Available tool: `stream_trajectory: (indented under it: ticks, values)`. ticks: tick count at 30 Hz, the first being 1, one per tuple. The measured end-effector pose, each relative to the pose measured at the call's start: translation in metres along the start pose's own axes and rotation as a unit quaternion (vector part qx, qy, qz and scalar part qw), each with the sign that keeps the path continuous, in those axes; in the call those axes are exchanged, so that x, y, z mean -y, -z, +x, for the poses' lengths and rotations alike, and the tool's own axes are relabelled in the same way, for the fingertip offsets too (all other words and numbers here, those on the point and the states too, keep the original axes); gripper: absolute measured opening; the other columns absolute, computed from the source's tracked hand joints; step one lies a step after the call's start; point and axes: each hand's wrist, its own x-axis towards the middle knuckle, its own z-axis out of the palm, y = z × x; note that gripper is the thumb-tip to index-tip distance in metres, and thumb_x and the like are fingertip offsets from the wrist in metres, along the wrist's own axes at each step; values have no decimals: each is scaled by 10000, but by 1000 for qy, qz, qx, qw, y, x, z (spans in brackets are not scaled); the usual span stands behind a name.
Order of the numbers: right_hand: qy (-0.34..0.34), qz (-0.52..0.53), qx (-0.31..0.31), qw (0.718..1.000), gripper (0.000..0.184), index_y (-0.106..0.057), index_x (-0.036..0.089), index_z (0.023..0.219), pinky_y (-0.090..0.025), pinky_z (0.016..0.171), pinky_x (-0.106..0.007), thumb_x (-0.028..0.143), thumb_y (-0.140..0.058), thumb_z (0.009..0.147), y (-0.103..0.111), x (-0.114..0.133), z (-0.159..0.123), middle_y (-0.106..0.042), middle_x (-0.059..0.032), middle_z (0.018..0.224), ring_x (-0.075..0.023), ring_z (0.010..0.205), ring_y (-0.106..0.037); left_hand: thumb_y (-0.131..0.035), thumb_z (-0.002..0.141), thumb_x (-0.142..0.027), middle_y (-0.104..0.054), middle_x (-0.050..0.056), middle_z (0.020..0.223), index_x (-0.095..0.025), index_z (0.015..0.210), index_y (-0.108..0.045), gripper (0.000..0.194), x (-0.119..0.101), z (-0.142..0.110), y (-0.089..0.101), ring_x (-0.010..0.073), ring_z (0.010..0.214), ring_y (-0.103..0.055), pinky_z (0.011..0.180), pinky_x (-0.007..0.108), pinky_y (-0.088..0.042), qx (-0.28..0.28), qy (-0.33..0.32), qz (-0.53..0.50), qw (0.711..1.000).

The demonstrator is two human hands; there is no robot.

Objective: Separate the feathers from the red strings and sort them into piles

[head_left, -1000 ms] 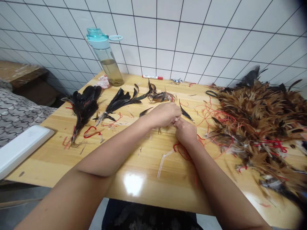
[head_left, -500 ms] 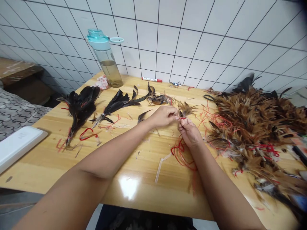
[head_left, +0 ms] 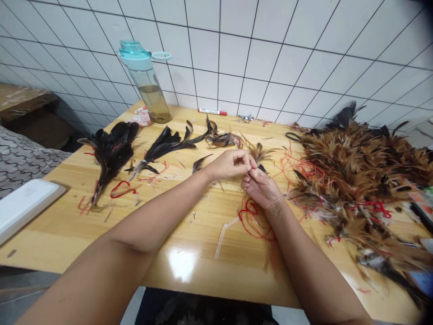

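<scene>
Both my hands meet over the middle of the table, fingertips touching. My left hand (head_left: 233,163) is closed in a pinch; whatever sits between its thumb and finger is too small to make out. My right hand (head_left: 261,188) has its fingers pressed together at the base of a small bunch of brown and black feathers (head_left: 260,153), which fans out away from me just beyond the fingertips. The fingers partly hide the bunch's lower end. Beside my right wrist lies a loose coil of red cord (head_left: 250,216), next to a pale strip (head_left: 221,241).
A big heap of brown feather bunches (head_left: 358,162) covers the right side, with tangled red string (head_left: 304,167) beside it. Black feather bunches (head_left: 115,144) lie left. A water bottle (head_left: 149,90) and a red-capped marker (head_left: 212,112) stand near the tiled wall; a white device (head_left: 30,205) is at the left edge.
My fingers have shifted slightly and turned inward, and the red bit at the fingertips is now hidden. The feather bunch stands more upright behind them. The whole view has moved a little.
</scene>
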Motion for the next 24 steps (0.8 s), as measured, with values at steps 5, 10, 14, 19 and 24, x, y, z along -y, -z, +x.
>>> stream_trajectory:
  ticks: [5,10,14,19,24]
  values:
    - [-21,17,5,1000,136,-565,176,720,-389,542,-183,133,-691,752,-4,-2,-2,-534,31,713,-61,600,-451,-629,832,-324,-677,88,868,-115,774,-530,238,1,0,0,100,736,-628,691,232,-488,-5,42,-45,998]
    - [-22,32,6,999,119,-585,184,782,-394,538,-182,121,-684,762,-6,-3,-3,-554,31,741,-66,620,-477,-653,819,-379,-670,77,835,-104,831,-565,289,2,1,2,100,736,-625,692,222,-485,-3,69,-50,996]
    - [-28,32,2,999,99,-596,179,806,-401,546,-186,126,-675,781,-5,-3,-3,-564,27,765,-71,652,-504,-670,804,-348,-677,67,792,-107,874,-555,276,3,1,4,94,679,-618,667,225,-491,31,81,-85,993]
    - [-47,24,30,998,125,-562,176,732,-414,576,-197,154,-657,811,-3,-4,-4,-561,20,774,-72,661,-495,-632,816,-236,-657,45,798,-114,885,-549,163,0,1,6,82,642,-616,627,212,-496,32,79,-53,995]
    - [-51,31,39,997,156,-538,182,712,-413,576,-198,151,-662,802,-4,-4,-5,-548,29,765,-68,640,-471,-548,854,-185,-647,32,785,-117,865,-563,70,-4,1,3,72,648,-621,631,192,-496,24,55,-2,998]
